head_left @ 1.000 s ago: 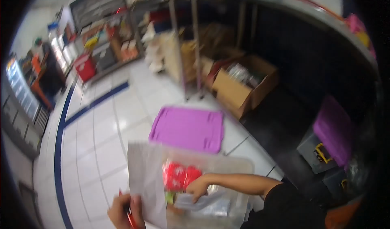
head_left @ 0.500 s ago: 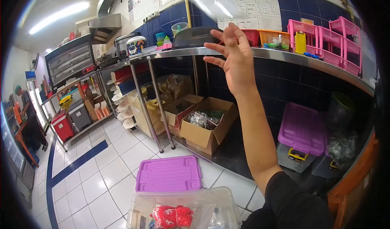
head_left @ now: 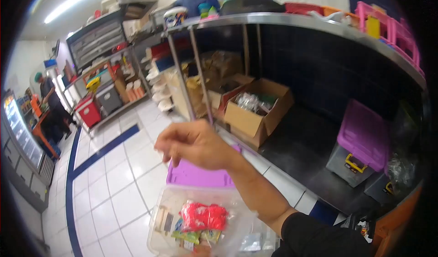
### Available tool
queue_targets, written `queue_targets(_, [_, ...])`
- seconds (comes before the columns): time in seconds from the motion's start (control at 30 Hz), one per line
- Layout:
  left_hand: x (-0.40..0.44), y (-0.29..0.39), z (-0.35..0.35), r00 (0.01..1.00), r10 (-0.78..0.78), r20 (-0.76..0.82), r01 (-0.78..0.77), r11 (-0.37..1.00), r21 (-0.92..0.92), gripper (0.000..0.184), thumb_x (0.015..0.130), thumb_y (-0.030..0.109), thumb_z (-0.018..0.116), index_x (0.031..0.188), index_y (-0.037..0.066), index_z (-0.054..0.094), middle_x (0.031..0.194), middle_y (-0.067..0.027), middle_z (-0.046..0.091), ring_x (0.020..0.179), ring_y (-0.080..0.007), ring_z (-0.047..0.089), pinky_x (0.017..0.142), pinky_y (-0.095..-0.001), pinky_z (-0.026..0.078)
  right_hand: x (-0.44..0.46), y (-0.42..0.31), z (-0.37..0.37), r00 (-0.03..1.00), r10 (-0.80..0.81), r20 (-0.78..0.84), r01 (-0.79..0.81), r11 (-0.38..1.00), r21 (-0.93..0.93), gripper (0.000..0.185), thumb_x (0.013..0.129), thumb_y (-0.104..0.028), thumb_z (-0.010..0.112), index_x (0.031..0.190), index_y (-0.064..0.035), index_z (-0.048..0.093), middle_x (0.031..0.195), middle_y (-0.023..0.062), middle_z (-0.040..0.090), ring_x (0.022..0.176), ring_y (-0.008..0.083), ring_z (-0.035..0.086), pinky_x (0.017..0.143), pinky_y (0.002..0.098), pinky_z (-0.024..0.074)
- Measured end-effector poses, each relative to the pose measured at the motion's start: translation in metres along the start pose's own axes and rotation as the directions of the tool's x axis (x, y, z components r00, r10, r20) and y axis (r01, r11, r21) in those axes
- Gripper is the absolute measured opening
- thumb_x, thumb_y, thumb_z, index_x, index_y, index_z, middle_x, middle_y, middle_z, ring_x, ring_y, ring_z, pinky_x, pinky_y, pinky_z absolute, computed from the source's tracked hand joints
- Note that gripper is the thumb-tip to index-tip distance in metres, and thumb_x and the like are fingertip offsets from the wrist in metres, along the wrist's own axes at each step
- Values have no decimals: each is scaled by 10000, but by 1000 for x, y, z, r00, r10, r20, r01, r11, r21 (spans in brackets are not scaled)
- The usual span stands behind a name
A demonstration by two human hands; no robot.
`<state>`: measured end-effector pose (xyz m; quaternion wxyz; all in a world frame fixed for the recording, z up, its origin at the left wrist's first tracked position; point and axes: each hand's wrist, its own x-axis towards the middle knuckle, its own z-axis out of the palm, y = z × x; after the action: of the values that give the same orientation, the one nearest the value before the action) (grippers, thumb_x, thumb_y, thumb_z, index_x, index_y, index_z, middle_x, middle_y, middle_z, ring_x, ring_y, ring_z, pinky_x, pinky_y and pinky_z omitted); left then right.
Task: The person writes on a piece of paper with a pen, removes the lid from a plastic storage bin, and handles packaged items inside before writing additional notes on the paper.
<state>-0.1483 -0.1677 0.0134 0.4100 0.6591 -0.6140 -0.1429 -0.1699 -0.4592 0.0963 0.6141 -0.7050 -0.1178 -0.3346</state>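
Note:
My right hand (head_left: pixel 195 144) is raised over a purple lid (head_left: pixel 196 174) on the floor, its fingers loosely curled and nothing visible in them. Below it stands a translucent plastic bin (head_left: pixel 157 232). Inside lie a red wrapped bundle (head_left: pixel 204 217), green-yellow packets (head_left: pixel 186 236) beneath it, and clear plastic packaging (head_left: pixel 251 241) at the right. My left hand cannot be made out. A small skin-coloured patch at the bottom edge is too unclear to name.
A steel table (head_left: pixel 296 20) spans the back, with a whitish item (head_left: pixel 333 17) and pink baskets (head_left: pixel 401 40) on it. Below are an open cardboard box (head_left: pixel 246 120) and a purple-lidded bin (head_left: pixel 362 129). A person (head_left: pixel 52 97) stands far left.
My right hand rose from the bin towards the table, fingers spread near airborne clear plastic, then came down over the lid. The paper and my left hand with a red item left view.

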Motion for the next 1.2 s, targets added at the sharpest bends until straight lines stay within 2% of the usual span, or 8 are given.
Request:
queue_targets(0.07, [-9, -18, 3, 887, -373, -271, 407, 910, 80, 257, 801, 183, 690, 1014, 45, 650, 838, -148, 666, 720, -344, 635, 660, -423, 494, 11, 18, 1, 995, -81, -56, 90, 980, 175, 139, 967, -130, 598, 992, -9, 662, 771, 63, 673, 663, 105, 668, 533, 244, 550])
queue_targets(0.1, [1, -21, 3, 845, -24, -534, 196, 944, 267, 194, 940, 117, 602, 789, 20, 527, 666, -16, 495, 610, -90, 466, 574, -242, 374, 16, 10, 2, 995, -27, -99, 38, 994, 103, 154, 972, -134, 584, 980, 1, 657, 769, 80, 681, 625, 119, 668, 521, 246, 548])
queue_targets(0.3, [16, -48, -26, 502, -280, -818, 190, 959, -211, 236, 1046, 275, 496, 1002, 46, 525, 857, 10, 487, 814, -54, 456, 779, -207, 392, 14, 10, 7, 901, 317, 295, -322, 946, -32, 464, 986, -470, 535, 928, -31, 674, 1058, 200, 656, 908, 278, 651, 756, 290, 544])
queue_targets(0.4, [22, -48, -24, 368, -258, -894, 147, 965, -218, 231, 1033, 283, 527, 978, 58, 536, 875, -10, 528, 783, -69, 515, 717, -221, 448, -11, 75, 56, 977, 74, 200, -35, 981, -192, 657, 923, -597, 508, 996, 35, 671, 802, 134, 692, 720, 222, 691, 652, 308, 560])
queue_targets(0.5, [14, -55, -23, 486, -250, -838, 223, 962, -158, 186, 1009, 218, 579, 955, 42, 556, 824, 1, 534, 746, -66, 479, 664, -204, 389, -37, 93, 94, 958, 82, 276, -94, 995, 28, 906, 817, -838, 438, 961, 28, 666, 740, 115, 643, 769, 239, 670, 680, 325, 528])
queue_targets(0.7, [20, -54, -18, 666, -283, -690, 457, 886, 78, 163, 969, 162, 635, 873, 31, 626, 712, -11, 560, 616, -69, 478, 568, -218, 390, -53, 95, 104, 909, 347, 231, -414, 677, 608, 468, 1042, -336, 464, 1278, 60, 548, 1087, 162, 687, 978, 205, 679, 883, 305, 548])
queue_targets(0.97, [59, -27, -33, 547, -35, -837, 40, 999, -16, 423, 1042, 359, 363, 1180, -8, 520, 739, -63, 542, 584, -97, 509, 509, -216, 415, -57, 100, 93, 916, 344, 208, -370, 517, 772, 498, 1055, -319, 423, 1377, 60, 418, 1205, 217, 622, 1066, 270, 655, 922, 379, 552])
queue_targets(1.2, [54, -42, -8, 791, -66, -609, 131, 989, 64, 240, 993, 179, 471, 1028, -38, 567, 817, -118, 611, 697, -174, 603, 605, -280, 513, -73, 101, 94, 826, 377, 420, -536, 293, 792, 409, 1052, -281, 438, 1310, 34, 466, 1128, 151, 620, 996, 223, 652, 853, 367, 564])
